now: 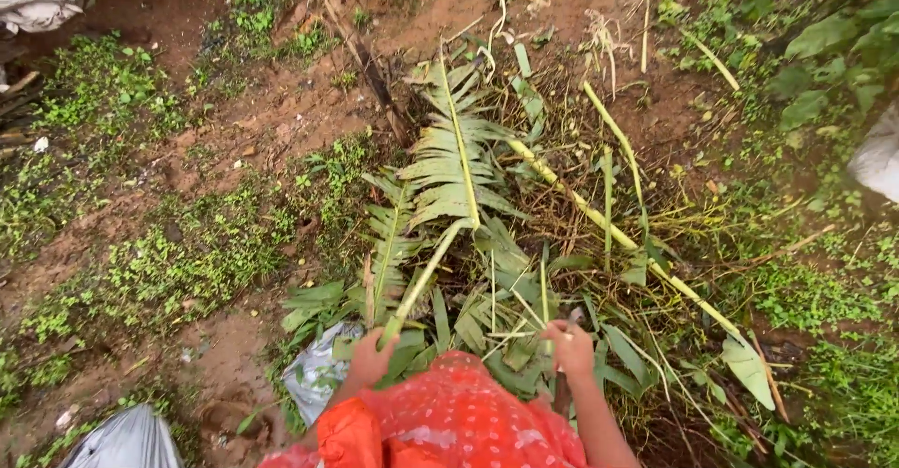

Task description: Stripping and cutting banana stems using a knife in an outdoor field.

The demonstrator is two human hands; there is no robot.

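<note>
Head view, left hand (370,360) gripping palm frond (449,164) stem; frond extending ahead

Cut palm fronds (449,164) and long green stalks (599,220) lie heaped straight ahead, blocking low passage. Bare red soil (272,112) to the left lies open. Weeds (187,262) edge it.

Just one view here, shot from a head-worn camera and pointed steeply down and forward. The ground (140,243) is seen from standing height, with the palm fronds (449,159) centred and both hands caught at the bottom edge.
</note>
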